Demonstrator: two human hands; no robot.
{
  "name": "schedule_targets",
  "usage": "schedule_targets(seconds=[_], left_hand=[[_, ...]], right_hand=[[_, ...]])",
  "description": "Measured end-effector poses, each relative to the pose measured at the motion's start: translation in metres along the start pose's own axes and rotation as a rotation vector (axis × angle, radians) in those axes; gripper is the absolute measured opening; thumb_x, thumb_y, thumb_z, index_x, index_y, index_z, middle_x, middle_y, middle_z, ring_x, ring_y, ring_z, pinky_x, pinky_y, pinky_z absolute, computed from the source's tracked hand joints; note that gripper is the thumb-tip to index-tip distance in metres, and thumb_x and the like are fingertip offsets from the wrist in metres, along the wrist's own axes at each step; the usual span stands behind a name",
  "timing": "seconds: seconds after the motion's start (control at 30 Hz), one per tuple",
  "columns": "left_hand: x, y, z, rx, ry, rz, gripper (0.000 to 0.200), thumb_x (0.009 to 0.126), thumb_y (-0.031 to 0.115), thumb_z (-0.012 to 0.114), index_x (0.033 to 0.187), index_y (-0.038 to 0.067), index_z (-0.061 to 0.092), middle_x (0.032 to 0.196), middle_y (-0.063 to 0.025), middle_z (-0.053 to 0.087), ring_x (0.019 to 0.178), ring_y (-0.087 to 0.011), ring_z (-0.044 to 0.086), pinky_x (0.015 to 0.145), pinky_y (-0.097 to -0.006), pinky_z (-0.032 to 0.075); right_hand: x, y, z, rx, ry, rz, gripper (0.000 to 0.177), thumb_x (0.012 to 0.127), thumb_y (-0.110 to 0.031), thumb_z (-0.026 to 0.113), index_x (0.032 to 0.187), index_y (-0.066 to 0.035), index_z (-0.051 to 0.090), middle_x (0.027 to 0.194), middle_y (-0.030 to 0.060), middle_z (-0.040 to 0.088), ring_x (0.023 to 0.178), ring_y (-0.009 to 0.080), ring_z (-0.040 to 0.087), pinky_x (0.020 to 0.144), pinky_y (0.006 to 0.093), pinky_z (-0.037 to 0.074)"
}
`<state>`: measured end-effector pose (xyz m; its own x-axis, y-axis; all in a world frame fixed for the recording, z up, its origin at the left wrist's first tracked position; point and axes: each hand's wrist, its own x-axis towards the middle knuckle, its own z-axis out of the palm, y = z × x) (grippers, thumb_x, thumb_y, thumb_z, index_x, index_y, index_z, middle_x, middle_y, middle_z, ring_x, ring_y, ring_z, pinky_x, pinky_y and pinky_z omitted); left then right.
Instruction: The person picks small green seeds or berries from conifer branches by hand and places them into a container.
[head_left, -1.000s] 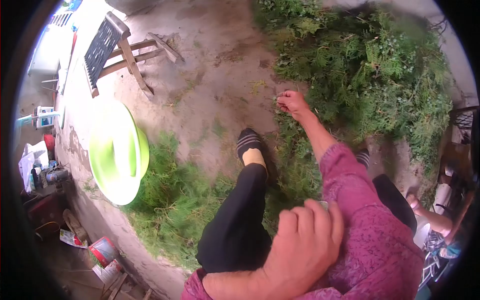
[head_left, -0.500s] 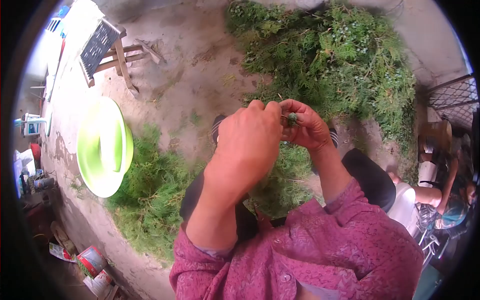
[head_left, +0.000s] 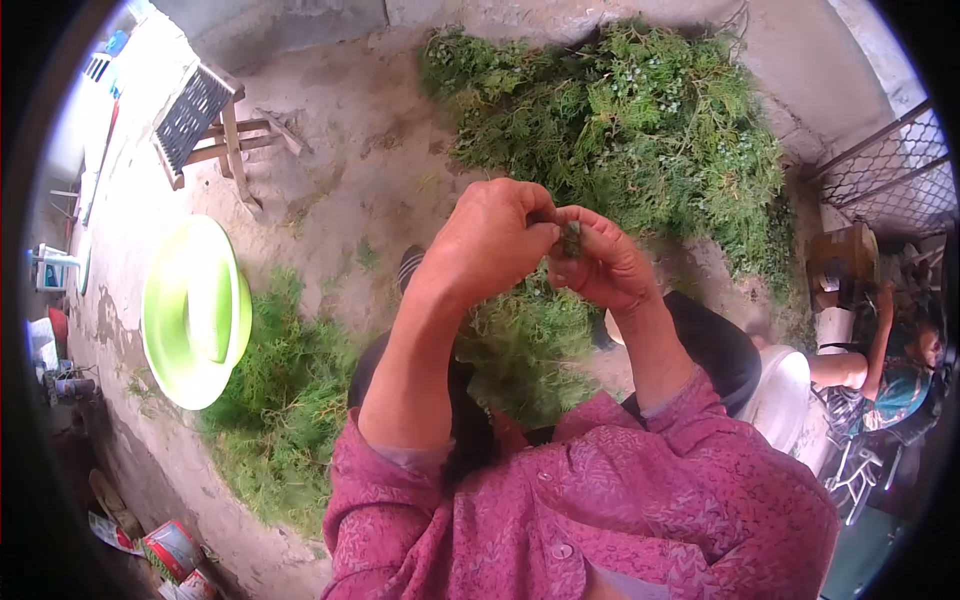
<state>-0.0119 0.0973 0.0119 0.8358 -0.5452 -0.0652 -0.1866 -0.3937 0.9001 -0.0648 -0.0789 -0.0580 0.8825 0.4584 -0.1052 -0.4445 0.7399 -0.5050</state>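
My left hand (head_left: 495, 235) is closed, its thumb and fingers pinched together against the fingertips of my right hand; whatever lies between them is hidden. My right hand (head_left: 608, 265) has its fingers curled around a small dark green conifer piece (head_left: 571, 240), possibly a cone or a bit of sprig. Both hands are raised over my lap. Below them a heap of cut green conifer branches (head_left: 525, 350) lies between my legs. A large pile of conifer branches with pale bluish cones (head_left: 650, 130) is on the ground beyond my hands.
A lime green basin (head_left: 165, 310) stands at the left, beside more conifer sprigs (head_left: 275, 400). Behind it is a wooden stool with a woven seat (head_left: 200, 118). At right are a pale metal basin (head_left: 782, 395), a cardboard box (head_left: 842, 255), a mesh gate (head_left: 890, 165) and a seated person (head_left: 895, 400).
My left hand has turned slightly, and its thumb now shows beside the green piece. Both hands stay together. The whole view has shifted a little with my head.
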Motion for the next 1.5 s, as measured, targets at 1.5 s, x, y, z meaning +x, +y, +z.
schedule_targets(seconds=[1.5], left_hand=[[0.004, 0.008, 0.027, 0.233, -0.069, 0.115, 0.013, 0.075, 0.014, 0.060, 0.077, 0.001, 0.059, 0.060, 0.0013, 0.052, 0.056, -0.0057, 0.046, 0.051, -0.0232, 0.037]], right_hand=[[-0.062, -0.059, -0.013, 0.096, 0.110, -0.196, 0.016, 0.077, -0.008, 0.055, 0.091, 0.000, 0.053, 0.084, 0.0071, 0.046, 0.062, 0.0083, 0.044, 0.043, 0.0168, 0.037]])
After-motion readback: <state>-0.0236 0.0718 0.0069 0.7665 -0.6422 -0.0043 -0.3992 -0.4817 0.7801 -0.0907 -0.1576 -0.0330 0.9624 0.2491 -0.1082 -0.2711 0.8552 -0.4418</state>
